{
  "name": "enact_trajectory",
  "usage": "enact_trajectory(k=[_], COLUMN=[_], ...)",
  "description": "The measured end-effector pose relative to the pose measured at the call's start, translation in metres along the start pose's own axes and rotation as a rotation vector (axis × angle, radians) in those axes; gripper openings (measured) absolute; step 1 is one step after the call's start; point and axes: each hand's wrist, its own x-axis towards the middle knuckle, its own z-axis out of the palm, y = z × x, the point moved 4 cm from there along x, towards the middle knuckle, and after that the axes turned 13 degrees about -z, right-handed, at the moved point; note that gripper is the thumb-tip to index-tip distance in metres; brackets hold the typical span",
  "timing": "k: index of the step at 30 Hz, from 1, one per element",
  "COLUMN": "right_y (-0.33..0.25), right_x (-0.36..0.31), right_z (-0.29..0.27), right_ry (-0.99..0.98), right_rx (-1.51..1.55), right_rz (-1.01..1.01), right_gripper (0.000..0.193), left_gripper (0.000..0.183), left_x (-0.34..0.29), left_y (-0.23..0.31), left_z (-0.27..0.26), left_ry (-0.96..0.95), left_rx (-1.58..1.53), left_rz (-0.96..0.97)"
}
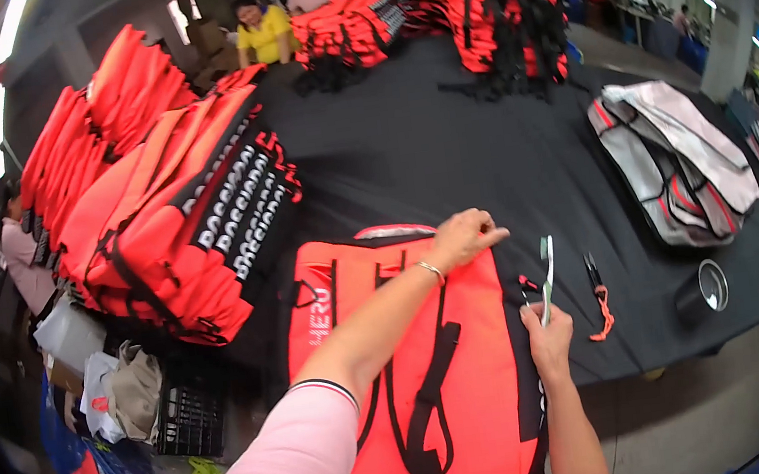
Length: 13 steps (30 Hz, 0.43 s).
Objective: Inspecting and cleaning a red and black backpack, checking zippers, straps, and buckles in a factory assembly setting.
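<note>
A coral-red bag with black straps lies flat before me on the table's near edge. My left hand is over the bag's top edge, fingers curled in and thumb pointing right; whatever it may hold is hidden. Beside the bag's right edge, my right hand grips a toothbrush with a white and green handle, bristles up. A small black and red piece lies close to that hand. Farther right on the cloth are thread snips with an orange cord.
The table carries a black cloth. Red bags are stacked at left, with more piles at the far side. A grey-pink bag and a black cup stand right. A black crate sits lower left. Other people are beyond the table.
</note>
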Motion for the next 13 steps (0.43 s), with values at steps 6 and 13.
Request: enact_trajectory(k=[6,13], right_y=[-0.012,-0.006], right_x=[-0.004,0.002], right_z=[0.006,0.01], right_ry=[0.098,0.125], right_rx=[-0.024,-0.004], right_rz=[-0.084,-0.108], right_gripper=[0.019,0.016], left_gripper=[0.021,0.02], left_x=[-0.039,-0.099], left_y=[0.03,0.016], left_z=[-0.043,-0.101], left_ry=[0.265,0.286], left_rx=[0.096,0.074], left_rz=[0.402,0.385])
